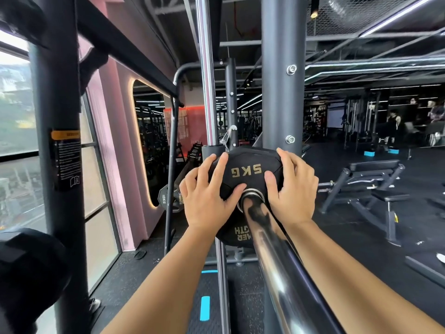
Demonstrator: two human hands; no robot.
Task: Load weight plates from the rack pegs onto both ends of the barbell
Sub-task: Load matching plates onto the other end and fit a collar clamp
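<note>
A black rubber weight plate marked 5KG [245, 171] is threaded on the thick chrome barbell sleeve [277, 261], which runs from the camera toward it, so the plate is already well along the sleeve and close to the grey steel rack upright [283, 92]. The left hand [209, 196] grasps the plate's left rim, fingers bent over the edge and thumb laid on the face beside the hub; the right hand [292, 189] grasps the right rim the same way. The step in hand looks like seating this plate on this end of the bar. The next move probably calls for an even push along the sleeve from both hands, so that the hub does not bind, until the plate meets the inner collar, which is hidden behind it; then letting go and fetching another plate. No bins or trays are in sight, only holders: a black 10KG plate [168, 198] hangs low beyond the left hand, its peg hidden, and a dark rounded plate [26, 273] bulks at the near left edge, too blurred to read. The bar's other end is out of view
</note>
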